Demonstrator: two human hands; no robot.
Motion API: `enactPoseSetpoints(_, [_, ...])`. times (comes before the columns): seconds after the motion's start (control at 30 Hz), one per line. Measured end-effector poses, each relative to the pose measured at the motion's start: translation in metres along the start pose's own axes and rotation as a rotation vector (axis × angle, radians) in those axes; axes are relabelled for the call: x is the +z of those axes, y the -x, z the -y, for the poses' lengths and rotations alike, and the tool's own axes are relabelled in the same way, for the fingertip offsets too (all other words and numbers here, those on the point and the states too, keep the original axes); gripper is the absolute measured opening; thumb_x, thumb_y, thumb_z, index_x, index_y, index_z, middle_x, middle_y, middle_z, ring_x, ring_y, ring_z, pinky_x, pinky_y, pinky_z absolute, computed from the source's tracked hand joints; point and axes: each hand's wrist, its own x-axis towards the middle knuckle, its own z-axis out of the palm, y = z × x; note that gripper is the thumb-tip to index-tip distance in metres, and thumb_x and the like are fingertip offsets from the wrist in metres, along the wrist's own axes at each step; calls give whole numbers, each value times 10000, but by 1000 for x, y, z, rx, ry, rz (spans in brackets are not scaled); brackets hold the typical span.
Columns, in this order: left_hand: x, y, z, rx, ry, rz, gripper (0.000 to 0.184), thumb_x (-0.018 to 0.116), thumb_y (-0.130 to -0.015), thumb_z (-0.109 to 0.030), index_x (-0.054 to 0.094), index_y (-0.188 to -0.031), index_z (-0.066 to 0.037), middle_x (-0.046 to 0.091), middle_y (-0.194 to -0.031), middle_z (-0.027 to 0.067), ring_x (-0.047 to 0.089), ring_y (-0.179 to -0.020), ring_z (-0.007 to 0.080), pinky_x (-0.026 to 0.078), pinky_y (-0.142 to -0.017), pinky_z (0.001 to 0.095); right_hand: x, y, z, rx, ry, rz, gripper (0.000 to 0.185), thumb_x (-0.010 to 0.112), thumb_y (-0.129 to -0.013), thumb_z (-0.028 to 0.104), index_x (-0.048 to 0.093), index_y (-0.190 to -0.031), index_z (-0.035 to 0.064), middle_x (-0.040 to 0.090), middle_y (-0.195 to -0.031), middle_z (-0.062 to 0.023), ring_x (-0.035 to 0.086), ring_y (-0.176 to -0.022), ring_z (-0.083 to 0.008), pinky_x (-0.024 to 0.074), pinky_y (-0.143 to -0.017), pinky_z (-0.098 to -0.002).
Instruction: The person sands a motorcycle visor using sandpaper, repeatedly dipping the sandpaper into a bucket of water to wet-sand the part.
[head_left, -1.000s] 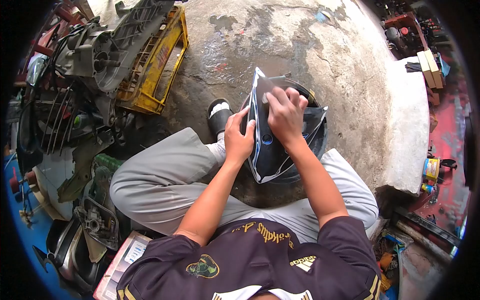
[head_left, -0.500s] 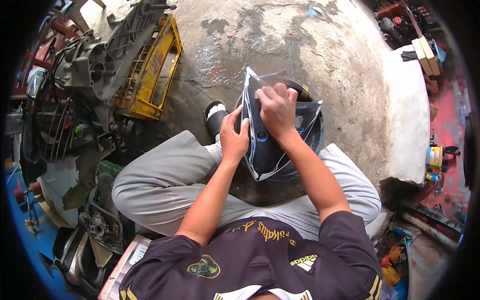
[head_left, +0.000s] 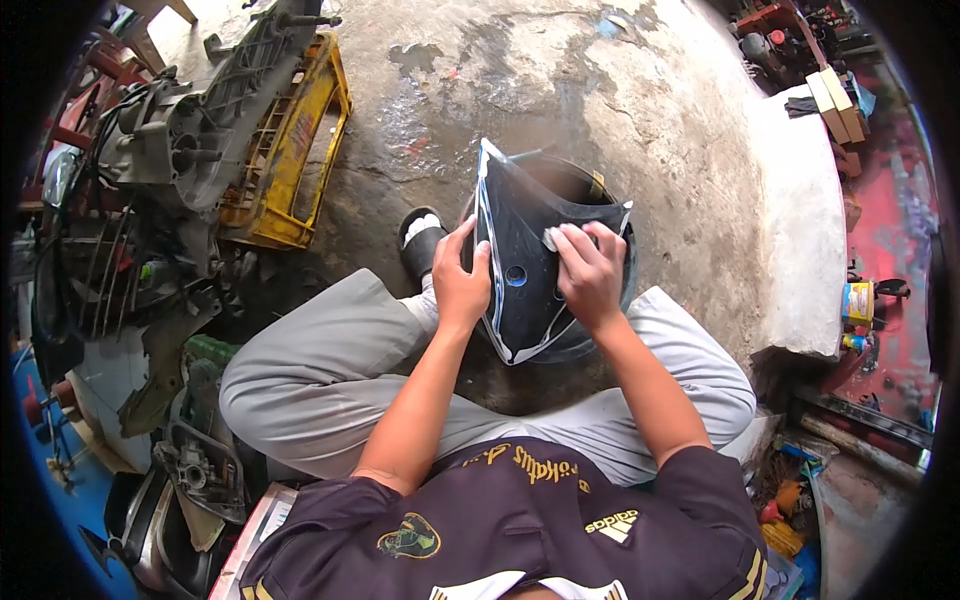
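**Soft, even rubbing over a round, dark tub (head_left: 630,270)**

In the head view, a black, pointed, shiny plastic panel (head_left: 527,235) with a white and blue edge sits over the tub, in front of the person's folded legs in pale grey trousers (head_left: 310,350). The work looks like rubbing. To do it well, I think each rub should be soft and even, and should go into the corners too. A hard push near one side might tip the panel, so a firm hold on the other side should help.

The left hand (head_left: 462,288) has its thumb on the panel's left edge and its fingers along the outside, so it seems to grip it. The right hand (head_left: 590,268) bends over the panel's right part, fingers curled, pinching a small, pale scrap (head_left: 550,238). It is mostly hidden, so I cannot tell what it is made of. Both forearms reach forward and lean inward.
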Motion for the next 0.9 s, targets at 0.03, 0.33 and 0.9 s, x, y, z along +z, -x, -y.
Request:
enactPoseSetpoints(0.03, [1,0,2,6,5,0,430,700,-995,-149,666,-1414,-59,686,-1354,200,642,-1297,347,464,-1129,427,8,-15,6,-1,-11,-6,335,705,-844,101,761,-1175,87,715,-1173,-14,580,-1169,-271,427,-981,-460])
enactPoseSetpoints(0.33, [4,-1,6,32,3,-15,418,706,-988,-141,676,-1396,-60,693,-1309,201,673,-1228,361,500,-1089,428,70,-121,18,-108,107,119,122,668,-847,178,774,-819,124,724,-972,-2,618,-1020,-227,437,-875,-407])
enactPoseSetpoints(0.9, [4,-1,15,31,30,-9,427,721,-986,-155,679,-1404,-79,700,-1299,192,680,-1217,339,504,-1078,417,28,-32,37,62,-129,9,243,670,-837,109,780,-1053,101,688,-1083,-2,576,-1135,-255,422,-944,-454])
